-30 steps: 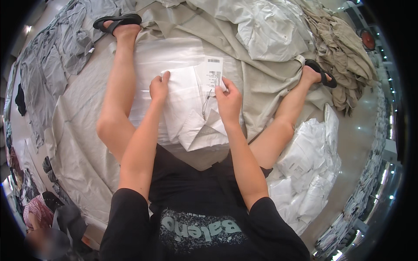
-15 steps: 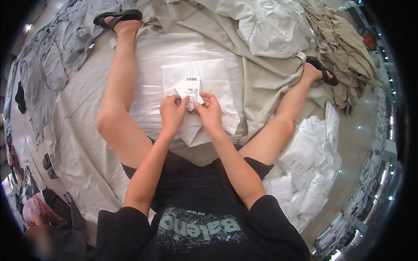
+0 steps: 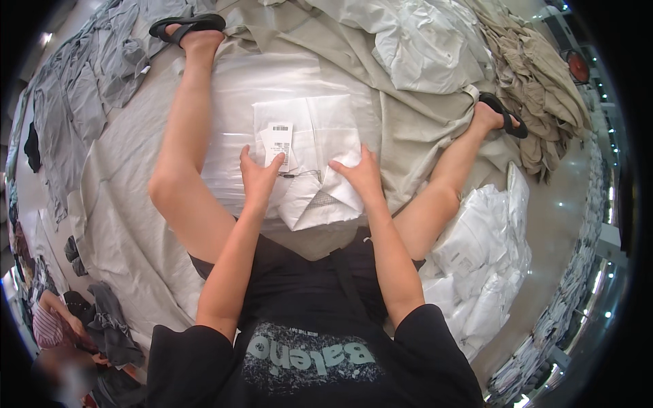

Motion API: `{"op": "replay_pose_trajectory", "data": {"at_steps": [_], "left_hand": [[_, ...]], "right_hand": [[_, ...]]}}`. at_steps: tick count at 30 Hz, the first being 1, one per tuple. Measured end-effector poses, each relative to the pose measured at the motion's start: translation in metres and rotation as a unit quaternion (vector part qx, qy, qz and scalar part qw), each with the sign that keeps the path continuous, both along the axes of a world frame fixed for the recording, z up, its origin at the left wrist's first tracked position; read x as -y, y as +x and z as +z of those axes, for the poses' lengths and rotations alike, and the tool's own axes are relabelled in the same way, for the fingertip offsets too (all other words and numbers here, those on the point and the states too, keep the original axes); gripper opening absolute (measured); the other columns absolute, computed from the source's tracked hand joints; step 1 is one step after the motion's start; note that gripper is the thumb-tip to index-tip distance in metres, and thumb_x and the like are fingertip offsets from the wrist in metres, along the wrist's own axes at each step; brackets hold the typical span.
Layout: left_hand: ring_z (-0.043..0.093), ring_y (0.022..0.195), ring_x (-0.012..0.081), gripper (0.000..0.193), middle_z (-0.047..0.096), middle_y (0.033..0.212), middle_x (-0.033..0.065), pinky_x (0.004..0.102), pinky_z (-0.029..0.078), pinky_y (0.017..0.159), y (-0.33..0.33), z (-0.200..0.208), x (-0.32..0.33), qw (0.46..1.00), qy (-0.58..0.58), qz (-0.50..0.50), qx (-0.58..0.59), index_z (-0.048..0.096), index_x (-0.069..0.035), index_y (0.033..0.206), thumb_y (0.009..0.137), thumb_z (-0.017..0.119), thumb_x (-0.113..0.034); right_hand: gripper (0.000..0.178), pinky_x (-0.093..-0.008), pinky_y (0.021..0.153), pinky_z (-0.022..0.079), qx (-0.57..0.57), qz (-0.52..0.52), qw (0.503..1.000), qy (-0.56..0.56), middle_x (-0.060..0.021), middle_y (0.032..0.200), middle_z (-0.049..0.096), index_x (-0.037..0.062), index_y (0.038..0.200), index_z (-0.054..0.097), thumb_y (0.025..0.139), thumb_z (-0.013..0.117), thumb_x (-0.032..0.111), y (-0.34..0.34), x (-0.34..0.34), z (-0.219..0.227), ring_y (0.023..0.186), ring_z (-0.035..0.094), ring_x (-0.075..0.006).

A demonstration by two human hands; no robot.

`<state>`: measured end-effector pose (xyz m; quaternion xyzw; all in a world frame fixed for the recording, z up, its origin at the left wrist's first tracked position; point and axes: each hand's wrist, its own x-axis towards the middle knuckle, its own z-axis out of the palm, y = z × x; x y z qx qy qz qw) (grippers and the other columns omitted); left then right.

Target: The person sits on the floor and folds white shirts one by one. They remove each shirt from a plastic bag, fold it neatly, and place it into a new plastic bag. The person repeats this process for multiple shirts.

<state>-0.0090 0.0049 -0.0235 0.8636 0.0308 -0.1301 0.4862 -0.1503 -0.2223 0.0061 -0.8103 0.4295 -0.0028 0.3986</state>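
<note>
A folded white garment lies between my legs on a stack of clear plastic bags. On its left part rests a white hang tag with a barcode, and a dark cord runs from near the tag's lower end. My left hand is open at the garment's left edge, its thumb touching the tag's lower part. At the right edge my right hand is open too, thumb over the fabric and fingers spread along the side. The undersides of both hands are hidden.
A beige cloth covers the floor. Bagged white garments pile up at right, with a white heap and brown clothes beyond. Grey clothes lie far left. Another person sits at lower left.
Both hands have let go of the tag and moved apart to the garment's sides. The tag has shifted left and lies flatter. The other person's arm has come into view.
</note>
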Motion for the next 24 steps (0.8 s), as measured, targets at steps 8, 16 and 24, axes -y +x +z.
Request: {"op": "replay_pose_trajectory", "data": {"at_steps": [8,16,24], "left_hand": [[0.071,0.122,0.0311,0.089,0.069,0.139,0.0258,0.0409,0.056,0.101,0.015,0.018,-0.006,0.965,-0.101,-0.071,-0.231,0.054,0.012,0.144,0.084,0.095,-0.039],[0.076,0.11,0.0341,0.083,0.076,0.122,0.0244,0.0435,0.058,0.096,-0.002,0.028,0.0,0.988,-0.061,-0.119,-0.082,0.047,0.005,0.141,0.085,0.093,-0.035],[0.076,0.105,0.0473,0.072,0.075,0.115,0.0317,0.0507,0.059,0.091,-0.014,0.036,0.003,0.984,0.061,-0.169,-0.019,0.047,0.006,0.135,0.088,0.086,-0.032]], "right_hand": [[0.091,-0.0452,0.104,0.056,0.081,-0.006,0.995,0.062,-0.0262,0.13,0.07,-0.0033,0.139,0.064,0.07,0.102,0.043,0.0,0.006,-0.018,0.122,0.07,-0.0383],[0.08,-0.0407,0.095,0.06,0.09,-0.069,0.986,0.126,-0.0216,0.129,0.076,-0.005,0.134,0.067,0.073,0.101,0.035,0.003,0.008,-0.02,0.112,0.076,-0.0324],[0.076,-0.0421,0.092,0.061,0.219,-0.007,0.969,0.119,-0.018,0.115,0.081,-0.003,0.14,0.062,0.078,0.097,0.025,-0.006,-0.014,-0.008,0.101,0.079,-0.0309]]}}
